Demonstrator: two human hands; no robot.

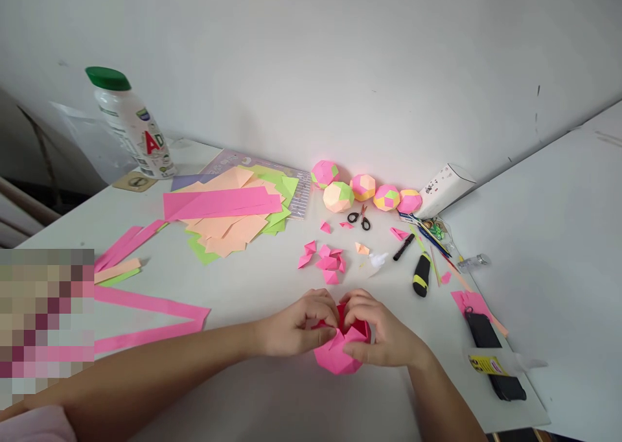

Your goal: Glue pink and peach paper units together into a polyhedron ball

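Pinching together, the left hand (296,328) and right hand (383,335) each keep a closed grip on the pink paper ball (337,354) at the table's (262,286) near edge, with small folded pink pieces (326,260) lying just beyond.

bright, even daylight, soft and diffuse; only faint shadows under the hands and beside the bottle (130,123). pink paper looks oversaturated, glowing onto the wall behind the paper balls (362,187). wide-angle bend at edges, wall lines curve. pixelated block left of the pink strips (146,315). mild softness overall.
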